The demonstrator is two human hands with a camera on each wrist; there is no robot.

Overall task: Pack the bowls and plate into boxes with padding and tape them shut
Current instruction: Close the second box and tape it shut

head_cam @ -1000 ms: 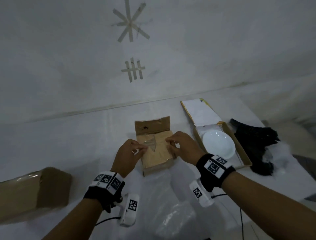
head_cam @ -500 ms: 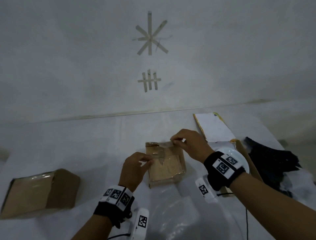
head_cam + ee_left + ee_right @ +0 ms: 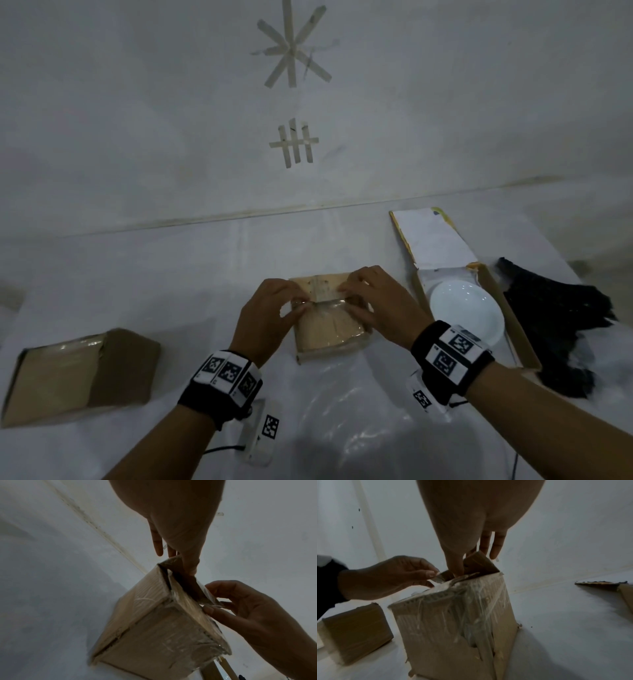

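A small cardboard box (image 3: pixel 329 332) wrapped in clear tape stands on the white table in front of me. A clear tape strip (image 3: pixel 325 301) runs across its top, where the far flap (image 3: pixel 479 562) still stands a little raised. My left hand (image 3: pixel 301 303) pinches the strip's left end between thumb and finger. My right hand (image 3: pixel 344 291) pinches the right end, its thumb (image 3: pixel 455 566) tucked in by the flap. To the right, a white plate (image 3: pixel 466 311) lies in an open flat box (image 3: pixel 513 318). The small box's contents are hidden.
A closed cardboard box (image 3: pixel 78 373) lies at the left. Black padding material (image 3: pixel 558 318) sits at the far right beside the plate's box, whose white lid (image 3: pixel 435 240) lies folded back. Clear plastic wrap (image 3: pixel 346 421) is spread near me. A wall rises behind the table.
The box's far flap has come down from upright. My right hand went to the far edge and came back, and both hands now meet over the top with the tape.
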